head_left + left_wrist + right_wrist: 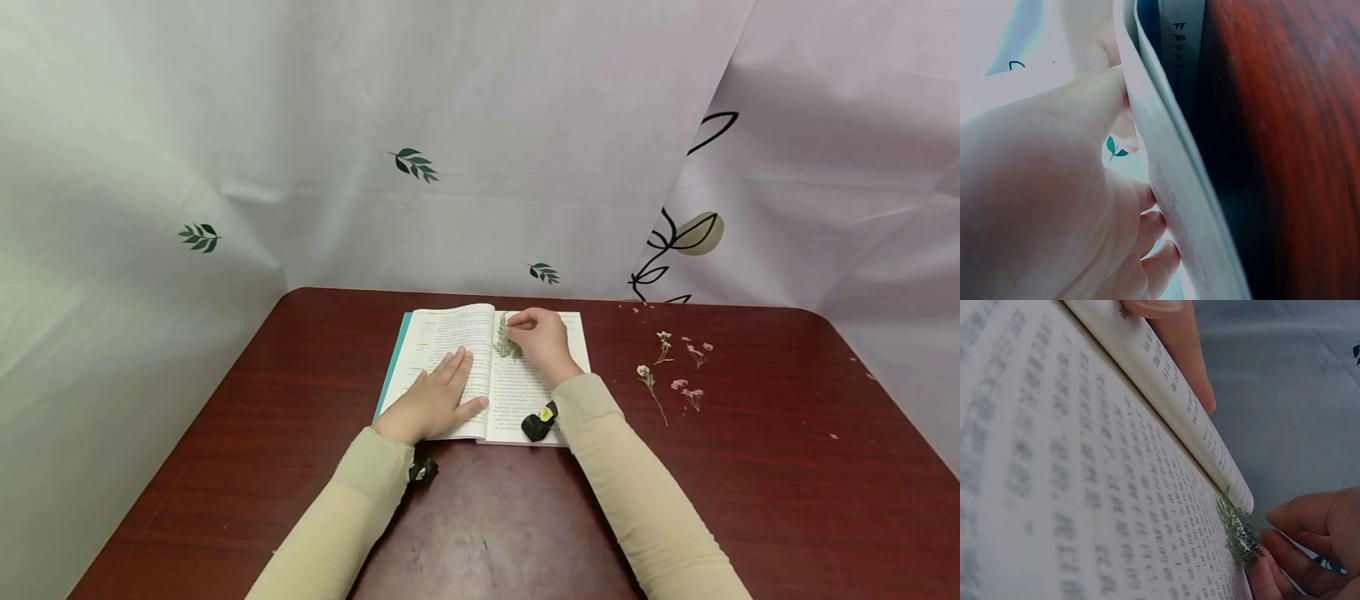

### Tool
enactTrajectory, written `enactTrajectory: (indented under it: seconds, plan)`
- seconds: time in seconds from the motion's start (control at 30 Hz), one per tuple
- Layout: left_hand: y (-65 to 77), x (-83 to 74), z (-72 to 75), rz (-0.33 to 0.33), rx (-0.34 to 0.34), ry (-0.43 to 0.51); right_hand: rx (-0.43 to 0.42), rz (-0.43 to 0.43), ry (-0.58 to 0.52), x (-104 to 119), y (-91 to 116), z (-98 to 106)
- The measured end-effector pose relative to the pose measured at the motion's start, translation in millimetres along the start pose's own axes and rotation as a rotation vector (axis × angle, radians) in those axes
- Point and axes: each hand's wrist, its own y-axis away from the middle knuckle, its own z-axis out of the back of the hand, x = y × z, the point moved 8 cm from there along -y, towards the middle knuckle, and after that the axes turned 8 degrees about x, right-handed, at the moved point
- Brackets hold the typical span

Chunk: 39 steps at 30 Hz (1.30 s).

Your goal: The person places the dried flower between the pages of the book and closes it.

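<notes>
An open book (516, 392) with printed pages and a teal cover edge lies on the table. My left hand (433, 403) rests flat on its left page, fingers straight and the thumb near the gutter. In the left wrist view, the fingers (1159, 265) press against the page side. Over the upper right page, my right hand (546, 342) pinches a feathery green leaf sprig (504, 343) between thumb and finger. The sprig (1238, 531) lies by the gutter, close against the raised left pages in the right wrist view.
Right of the book, small white-flowered stems (647, 377) and pink blossom sprigs (690, 393) lie on the dark red table (765, 467). Loose petals are scattered around them. A pale curtain (480, 208) with leaf prints hangs behind the table. Black wrist cameras (537, 425) sit at both cuffs.
</notes>
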Motion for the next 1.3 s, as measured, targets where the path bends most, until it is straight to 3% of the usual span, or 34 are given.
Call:
enactTrajectory:
  seconds: [0.47, 0.87, 1.3]
  plan:
    - [1.0, 0.1, -0.1, -0.006, -0.011, -0.004, 0.043, 0.065, 0.032, 14.4, 8.9, 12.6]
    - [0.0, 0.8, -0.7, 0.004, -0.008, 0.003, 0.104, 0.198, 0.117, 25.3, 33.7, 35.9]
    - [0.6, 0.1, -1.3, 0.001, 0.006, -0.005, 0.129, 0.228, 0.302, 15.5, 58.4, 79.7]
